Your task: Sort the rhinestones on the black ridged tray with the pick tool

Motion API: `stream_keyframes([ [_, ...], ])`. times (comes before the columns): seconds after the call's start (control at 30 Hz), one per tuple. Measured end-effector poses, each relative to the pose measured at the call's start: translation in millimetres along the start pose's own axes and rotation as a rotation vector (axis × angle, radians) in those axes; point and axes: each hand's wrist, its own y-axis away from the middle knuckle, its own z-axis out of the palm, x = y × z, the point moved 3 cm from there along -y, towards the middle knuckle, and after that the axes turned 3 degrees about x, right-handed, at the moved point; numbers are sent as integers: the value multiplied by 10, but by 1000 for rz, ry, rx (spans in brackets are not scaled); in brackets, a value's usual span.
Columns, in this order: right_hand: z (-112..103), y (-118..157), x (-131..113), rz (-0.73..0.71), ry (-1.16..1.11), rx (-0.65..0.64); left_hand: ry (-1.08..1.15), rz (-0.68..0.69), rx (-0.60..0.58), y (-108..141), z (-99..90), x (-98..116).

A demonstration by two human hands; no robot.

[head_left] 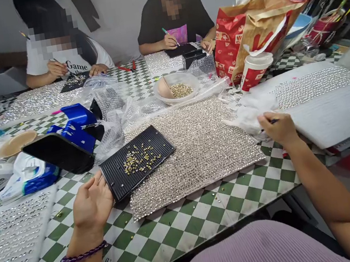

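Observation:
My left hand, palm up, is at the left edge of a black ridged tray. Its fingers reach beneath the tray, which tilts over a board covered with rhinestones. Small gold rhinestones lie scattered on the tray's grooves. My right hand is closed around a thin dark pen-like tool, mostly hidden by the fingers. Crumpled white tissue lies just beyond that hand, at the board's right side; whether the tool's tip touches it I cannot tell.
Behind the board stands a bowl of gold rhinestones. A phone leans at left beside a wipes pack. A paper cup and paper bag stand back right. Other rhinestone panels flank me. Two people work opposite.

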Motion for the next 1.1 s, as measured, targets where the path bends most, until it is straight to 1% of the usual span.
stream_keyframes([
  [0.07,11,5,14,-16,94,-45,-25,22,32,22,-15,13],
  [0.17,9,8,26,-29,172,-51,-81,35,81,45,-93,43],
  [0.27,8,7,34,-49,203,-59,-145,48,121,68,-198,108],
  [0.33,-4,2,41,-65,198,-38,-198,90,139,97,-251,171],
  [0.4,-30,-4,48,-83,174,5,-261,207,166,137,-281,243],
  [0.47,-77,-4,49,-96,127,104,-321,410,219,183,-297,311],
  [0.57,-171,23,44,-102,25,368,-395,763,337,234,-325,367],
  [0.63,-203,58,32,-123,-31,513,-447,935,386,230,-351,371],
  [0.7,-213,90,11,-155,-57,607,-487,1037,408,201,-383,370],
  [0.8,-241,97,-40,-206,-58,686,-510,1126,436,169,-421,384],
  [0.87,-281,49,-96,-249,-36,669,-506,1162,455,180,-421,400],
  [0.93,-318,-54,-165,-274,2,589,-486,1174,469,214,-401,416],
  [1.03,-278,-304,-270,-290,61,371,-438,1146,486,278,-356,431],
  [1.1,-139,-510,-329,-305,114,184,-404,1111,496,313,-335,439],
])
